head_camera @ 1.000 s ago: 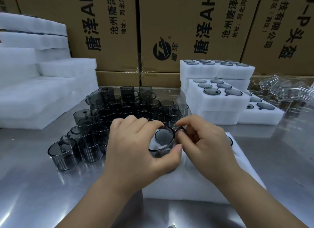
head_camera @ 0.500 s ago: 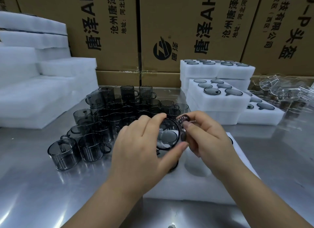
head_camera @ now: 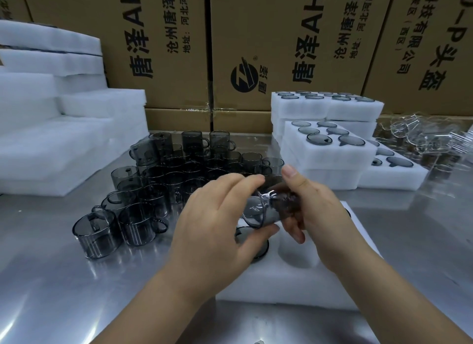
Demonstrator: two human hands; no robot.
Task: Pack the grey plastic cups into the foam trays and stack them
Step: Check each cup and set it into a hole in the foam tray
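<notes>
I hold one grey cup (head_camera: pixel 256 211) tilted on its side just above the foam tray (head_camera: pixel 294 287), left hand (head_camera: pixel 215 231) curled round its body, right hand (head_camera: pixel 317 210) pinching its other end, likely to aim it at the empty pocket (head_camera: pixel 299 251) below. Loose cups (head_camera: pixel 158 190) wait left of the tray on the counter (head_camera: pixel 51 279); filled trays (head_camera: pixel 330 154) stand stacked behind it.

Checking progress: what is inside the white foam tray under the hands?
One grey plastic cup sits in a pocket; the next pocket is empty. The left hand and right hand, holding another cup, hide the far pockets.
</notes>
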